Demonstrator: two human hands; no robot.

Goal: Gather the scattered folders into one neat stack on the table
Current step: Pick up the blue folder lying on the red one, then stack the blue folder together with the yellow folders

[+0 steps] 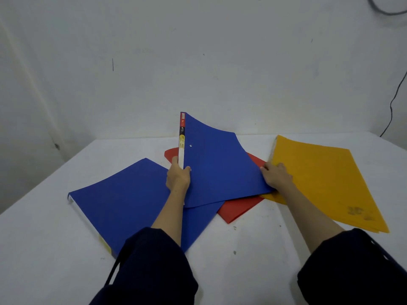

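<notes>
A blue clip folder (215,164) is tilted up off the table in the middle, its labelled spine upright. My left hand (178,177) grips that spine near its lower end. My right hand (276,175) holds the same folder's right edge, resting against a yellow folder (326,181) that lies tilted at the right. A red folder (240,208) lies flat under the raised blue one, mostly hidden. A second, thicker blue folder (119,203) lies flat at the left, partly under my left forearm.
The white table (253,260) meets a white wall close behind the folders. Its left edge runs diagonally at the far left. A black cable (394,102) hangs down the wall at the right.
</notes>
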